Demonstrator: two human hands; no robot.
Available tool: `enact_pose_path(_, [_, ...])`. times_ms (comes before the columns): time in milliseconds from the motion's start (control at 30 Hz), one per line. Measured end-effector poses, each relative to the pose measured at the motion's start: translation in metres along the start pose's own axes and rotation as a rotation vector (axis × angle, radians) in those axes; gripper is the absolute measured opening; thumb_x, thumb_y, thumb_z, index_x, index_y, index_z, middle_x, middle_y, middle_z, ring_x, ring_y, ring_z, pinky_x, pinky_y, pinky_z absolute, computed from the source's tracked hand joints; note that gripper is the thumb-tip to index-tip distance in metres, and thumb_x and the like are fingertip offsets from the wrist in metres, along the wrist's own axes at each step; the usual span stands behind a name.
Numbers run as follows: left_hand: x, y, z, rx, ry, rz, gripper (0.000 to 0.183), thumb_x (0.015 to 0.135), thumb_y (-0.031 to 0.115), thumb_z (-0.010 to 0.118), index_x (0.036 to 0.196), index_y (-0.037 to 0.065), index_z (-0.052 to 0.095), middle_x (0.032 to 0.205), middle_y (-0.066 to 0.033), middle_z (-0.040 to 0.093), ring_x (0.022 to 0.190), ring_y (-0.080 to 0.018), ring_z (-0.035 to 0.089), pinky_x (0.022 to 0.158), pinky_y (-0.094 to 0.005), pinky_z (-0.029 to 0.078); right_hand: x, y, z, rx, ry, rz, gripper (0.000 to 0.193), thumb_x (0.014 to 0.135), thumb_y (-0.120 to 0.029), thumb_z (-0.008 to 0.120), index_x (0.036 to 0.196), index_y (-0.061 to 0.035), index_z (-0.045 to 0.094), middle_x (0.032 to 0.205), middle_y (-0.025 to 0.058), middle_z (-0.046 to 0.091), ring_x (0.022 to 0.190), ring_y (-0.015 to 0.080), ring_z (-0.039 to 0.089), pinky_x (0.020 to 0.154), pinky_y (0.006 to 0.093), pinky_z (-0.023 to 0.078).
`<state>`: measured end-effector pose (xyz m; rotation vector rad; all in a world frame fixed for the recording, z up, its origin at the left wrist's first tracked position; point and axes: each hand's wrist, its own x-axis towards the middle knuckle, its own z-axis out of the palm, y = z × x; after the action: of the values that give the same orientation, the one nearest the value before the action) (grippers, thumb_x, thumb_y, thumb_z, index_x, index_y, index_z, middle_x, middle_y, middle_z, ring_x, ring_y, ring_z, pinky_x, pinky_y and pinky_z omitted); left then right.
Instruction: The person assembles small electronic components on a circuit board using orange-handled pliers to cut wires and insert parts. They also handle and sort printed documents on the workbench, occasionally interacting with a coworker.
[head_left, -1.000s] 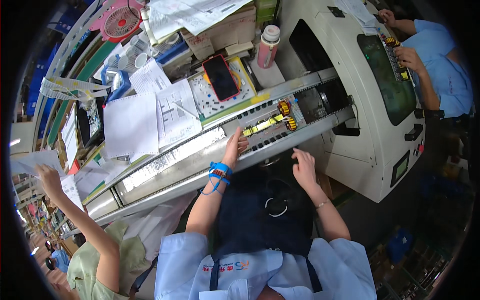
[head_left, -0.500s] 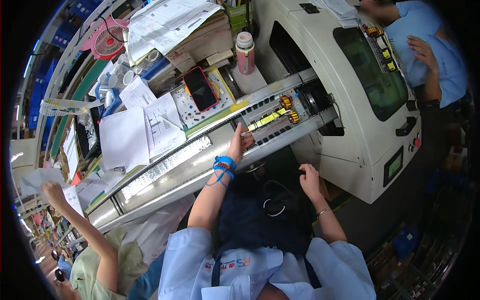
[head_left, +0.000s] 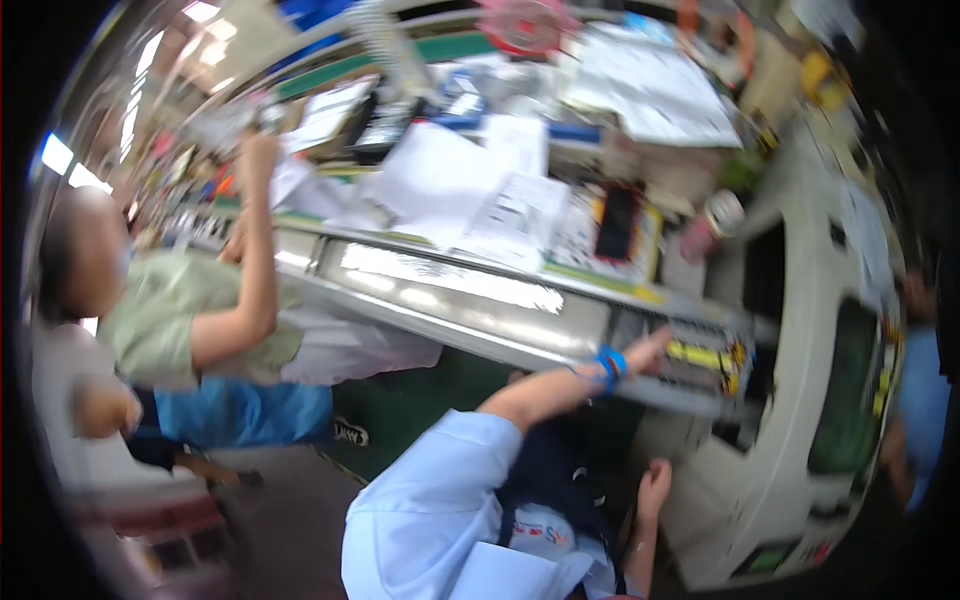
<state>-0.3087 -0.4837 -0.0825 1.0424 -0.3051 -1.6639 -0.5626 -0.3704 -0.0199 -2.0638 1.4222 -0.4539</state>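
My left hand point(head_left: 650, 352), with a blue wrist strap point(head_left: 610, 370), reaches to the near end of a circuit board point(head_left: 705, 358) on the conveyor. Its fingers look stretched out against the end of the board; motion blur hides the exact contact. Yellow parts and copper-wound coils stand on the board, which lies by the opening of a large pale machine point(head_left: 745, 490). My right hand point(head_left: 655, 487) hangs lower, beside the machine, empty, with loosely bent fingers apart.
Papers point(head_left: 440, 180), a phone point(head_left: 618, 222) and a pink bottle point(head_left: 712, 225) lie or stand behind the conveyor rail point(head_left: 470, 290). At left a person in a green shirt point(head_left: 190, 310) works with a raised arm. Another person in blue point(head_left: 922, 400) stands beyond the machine.
My view has swung left, so the scene has shifted right and blurred. My left hand stays at the board's end. The person at left shows more fully, arm raised.
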Motion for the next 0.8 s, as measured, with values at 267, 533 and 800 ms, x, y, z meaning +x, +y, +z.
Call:
enact_pose_path(267, [0.028,-0.016,0.060,-0.087,-0.029,-0.090,0.075,0.064,0.076,0.038,0.100,0.011,0.051,0.066,0.0009,0.036,0.056,-0.0104,0.032,0.051,-0.0254,0.029,0.011,0.068,0.014,-0.026,-0.230,0.097,0.019,0.064,0.000,0.049,0.083,-0.0037,0.051,0.071,0.0086,0.050,0.066,0.0179,0.048,0.060,0.0282,0.040])
enact_pose_path(533, [0.066,-0.029,0.109,-0.129,-0.079,-0.095,0.064,0.071,0.072,0.032,0.095,0.015,0.051,0.054,0.0069,0.020,0.045,-0.0067,0.020,0.042,-0.0230,0.016,0.027,0.124,0.005,-0.067,-0.578,0.076,0.025,0.077,-0.014,0.051,0.099,-0.0021,0.051,0.100,0.0167,0.052,0.096,0.0293,0.048,0.083,0.0382,0.036])
enact_pose_path(800, [0.088,-0.039,0.144,-0.124,-0.218,-0.014,0.058,0.072,0.072,0.028,0.083,0.015,0.032,0.079,-0.0014,0.028,0.070,-0.0148,0.027,0.060,-0.0295,0.023,0.039,0.105,-0.007,-0.067,-0.533,0.112,0.024,0.078,-0.012,0.051,0.100,-0.0013,0.052,0.096,0.0186,0.055,0.090,0.0285,0.053,0.080,0.0331,0.041])
